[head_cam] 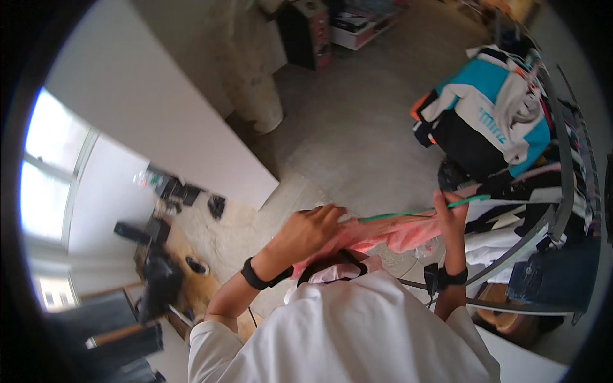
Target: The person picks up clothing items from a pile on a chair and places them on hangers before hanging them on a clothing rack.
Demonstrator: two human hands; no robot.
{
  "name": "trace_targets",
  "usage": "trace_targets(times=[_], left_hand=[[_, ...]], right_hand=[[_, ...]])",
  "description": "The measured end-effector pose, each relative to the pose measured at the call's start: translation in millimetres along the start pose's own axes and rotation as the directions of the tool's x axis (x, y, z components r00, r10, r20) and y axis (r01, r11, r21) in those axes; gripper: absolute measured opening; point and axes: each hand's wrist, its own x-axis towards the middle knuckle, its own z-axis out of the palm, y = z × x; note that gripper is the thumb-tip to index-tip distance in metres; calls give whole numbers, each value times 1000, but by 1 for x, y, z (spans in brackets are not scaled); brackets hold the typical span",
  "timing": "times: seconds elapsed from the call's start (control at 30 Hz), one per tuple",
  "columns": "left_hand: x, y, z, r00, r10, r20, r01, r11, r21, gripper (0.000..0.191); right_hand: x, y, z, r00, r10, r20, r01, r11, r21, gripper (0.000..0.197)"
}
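In front of my chest, my right hand [451, 215] grips a green clothes hanger [402, 215] near one end, the thumb pointing up. A pinkish-red garment [357, 235] hangs along the hanger, between my two hands. My left hand [311, 232] is closed on the garment's other side, its knuckles up and fingertips hidden. Motion blur softens the cloth, and its exact type is unclear.
At right a metal clothes rack [565, 158] holds many clothes, including a teal, white and black jacket [483, 115]. Jeans [550, 273] hang lower down. A white partition [158, 95] stands at left. Farther off are a drawer cabinet [306, 33] and a black bag [160, 273].
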Motion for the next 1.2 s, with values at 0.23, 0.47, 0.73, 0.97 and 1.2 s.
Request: trace_targets(times=[0.23,0.47,0.73,0.97,1.2], left_hand=[[154,-77,18,993,114,-32,-118,977,-176,13],[338,-126,77,945,285,-161,-327,843,-426,22],[532,-152,122,876,369,-309,-481,695,-534,31],[660,-146,182,860,457,-227,-483,585,-651,25],[710,-184,238,821,557,-120,-514,632,-579,13]], right_hand=[[110,-25,-54,946,-137,-294,26,936,-352,43],[180,0,-156,813,-445,-375,79,723,-686,21],[232,74,-240,639,-477,-604,-431,429,-794,44],[303,176,-364,614,-515,-598,-629,138,-765,39],[367,182,-326,530,-379,-758,-538,541,-646,46]])
